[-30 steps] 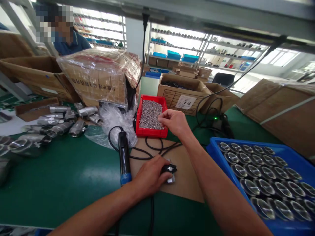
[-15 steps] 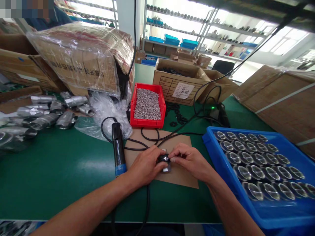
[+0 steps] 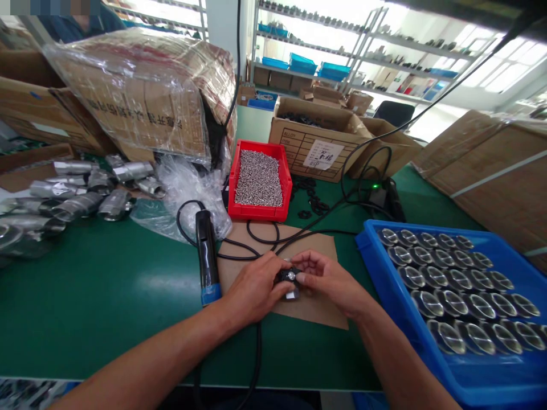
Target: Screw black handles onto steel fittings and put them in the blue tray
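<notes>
Right hand (image 3: 331, 280) back from red bin (image 3: 258, 212) of small metal pieces, now meets left hand (image 3: 256, 287) over small black part (image 3: 289, 277) on cardboard sheet (image 3: 316, 304). Left fingers closed around part, holding it down. Right fingertips pinched together on top of part, likely placing tiny piece; piece itself too small to see. Electric screwdriver (image 3: 206, 256) lies just left, untouched. Blue tray (image 3: 387, 287) of metal caps at right.

A flat brown cardboard sheet (image 3: 314, 304) lies on the green counter (image 3: 106, 296). Behind it sits a red plastic bin of small metal screws (image 3: 258, 181); to its right, a blue plastic tray of round metal caps (image 3: 453, 285); to its left, a black electric screwdriver (image 3: 207, 256).
</notes>
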### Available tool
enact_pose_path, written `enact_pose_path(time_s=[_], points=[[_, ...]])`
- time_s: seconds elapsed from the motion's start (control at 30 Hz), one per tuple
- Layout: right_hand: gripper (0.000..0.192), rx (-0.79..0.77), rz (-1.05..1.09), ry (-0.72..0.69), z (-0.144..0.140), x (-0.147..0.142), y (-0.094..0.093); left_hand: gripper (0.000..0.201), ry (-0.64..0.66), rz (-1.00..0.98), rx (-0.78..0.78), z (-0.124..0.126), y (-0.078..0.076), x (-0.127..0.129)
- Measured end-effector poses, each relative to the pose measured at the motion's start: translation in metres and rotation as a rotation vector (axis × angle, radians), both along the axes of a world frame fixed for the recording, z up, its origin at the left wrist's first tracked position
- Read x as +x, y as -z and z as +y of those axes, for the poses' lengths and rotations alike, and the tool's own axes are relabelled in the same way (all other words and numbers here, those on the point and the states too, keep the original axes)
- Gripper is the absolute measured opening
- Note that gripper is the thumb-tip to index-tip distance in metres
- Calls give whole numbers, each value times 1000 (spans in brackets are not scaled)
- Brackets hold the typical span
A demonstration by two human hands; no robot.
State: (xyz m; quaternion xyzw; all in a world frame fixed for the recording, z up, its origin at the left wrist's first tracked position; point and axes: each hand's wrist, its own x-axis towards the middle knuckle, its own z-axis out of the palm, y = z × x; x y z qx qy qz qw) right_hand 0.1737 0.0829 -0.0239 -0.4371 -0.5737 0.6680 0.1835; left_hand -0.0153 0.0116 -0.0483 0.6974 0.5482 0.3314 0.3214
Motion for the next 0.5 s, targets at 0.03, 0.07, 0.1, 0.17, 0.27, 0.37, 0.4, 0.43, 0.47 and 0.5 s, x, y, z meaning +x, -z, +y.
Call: enact_pose_path(time_s=[0.03, 0.07, 0.1, 0.17, 0.27, 0.37, 0.4, 0.43, 0.47, 0.5], points=[[41, 84, -28, -28, 7, -1, -3, 27, -1, -4, -5, 0, 0, 0], [42, 192, -64, -40, 15, -4, -7, 26, -3, -7, -8, 0, 0, 0], [42, 316, -102, -31, 24, -10, -12, 26, -6, -8, -11, 0, -1, 1], [36, 576, -169, 0, 45, -33, -21, 25, -15, -12, -19, 0, -3, 1], [30, 938, -329, -43, 79, -88, -31, 26, -35, -32, -37, -1, -6, 1], [35, 1178, -663, -146, 109, -144, -37, 31, -46, -52, -38, 0, -3, 2], [35, 1211, -747, -167, 117, -159, -39, 34, -43, -42, -40, 2, -1, 2], [32, 1229, -798, -176, 125, -171, -40, 38, -34, -23, -55, 4, 1, 2], [28, 1239, -817, -179, 132, -181, -41, 40, -17, -1, -77, 7, 4, 1], [23, 1246, -821, -179, 138, -187, -41, 41, 7, 19, -99, 9, 5, 0]])
